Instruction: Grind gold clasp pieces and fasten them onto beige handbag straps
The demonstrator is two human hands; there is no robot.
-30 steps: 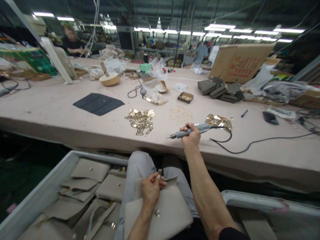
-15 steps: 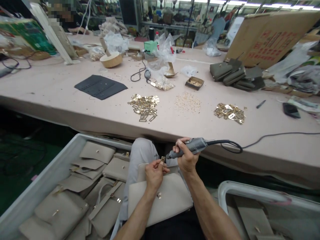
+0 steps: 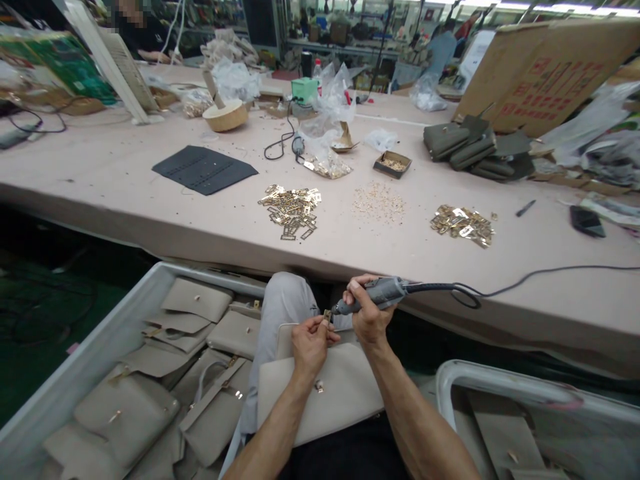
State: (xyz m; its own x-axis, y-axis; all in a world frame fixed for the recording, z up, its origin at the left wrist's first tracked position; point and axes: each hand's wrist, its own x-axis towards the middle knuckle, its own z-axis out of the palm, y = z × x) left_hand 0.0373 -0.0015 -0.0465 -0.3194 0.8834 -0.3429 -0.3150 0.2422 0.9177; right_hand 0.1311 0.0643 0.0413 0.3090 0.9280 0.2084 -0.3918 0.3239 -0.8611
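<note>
My right hand (image 3: pixel 370 310) is closed around a grey corded electric screwdriver (image 3: pixel 383 292), its tip pointing left. That tip meets, or nearly meets, a small gold metal plate (image 3: pixel 327 316) pinched in my left hand (image 3: pixel 313 340). Whether the tip touches the plate I cannot tell. A beige handbag (image 3: pixel 345 393) with a gold clasp piece on its front lies across my lap, under both forearms. The tool's black cable (image 3: pixel 530 275) runs right over the table edge.
On the table (image 3: pixel 210 227) lie gold frames (image 3: pixel 293 210), scattered screws (image 3: pixel 380 203) and gold plates (image 3: pixel 463 225). A bin (image 3: pixel 165 270) of beige bags stands left, another bin (image 3: pixel 445 387) right. A cardboard box (image 3: pixel 545 80) and dark bags (image 3: pixel 475 147) sit at the back right.
The view has shifted slightly. Both hands hold nearly the same pose, with the screwdriver still against or close to the small gold plate.
</note>
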